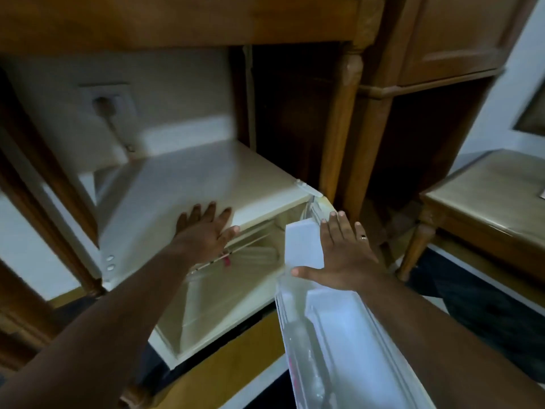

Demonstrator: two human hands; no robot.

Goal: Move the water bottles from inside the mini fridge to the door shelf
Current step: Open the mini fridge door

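Nearest the camera, two bare forearms reach forward and down toward a white mini fridge [188, 178] that sits under a wooden desk [206, 19]. The fridge door [392, 329] stands swung out to the right, its inner face turned up toward the viewer. The left hand [203, 228] lies flat on the front edge of the fridge top, fingers spread and grasping nothing, the thumb hanging over the lip. The right hand [342, 255] rests open on the upper part of the door, fingers splayed, beside a pale rectangular flap [303, 246] on the door's inner side; it holds nothing either, and a ring [364, 237] shows on one finger. In the door shelf [339, 335], at least one clear water bottle [303, 346] lies along the left rail, though blur makes its outline soft and hides whether a second sits with it. Inside the cabinet, a wire rack [250, 249] crosses the upper part, and just below it a small red mark shows; it may be a label on another bottle, but the picture is too smeared to say. The lower interior looks bare. Judging by this, the move seems partly or largely done: a bottle is already in the door, while anything under the rack would still need lifting out and carrying across to the shelf.
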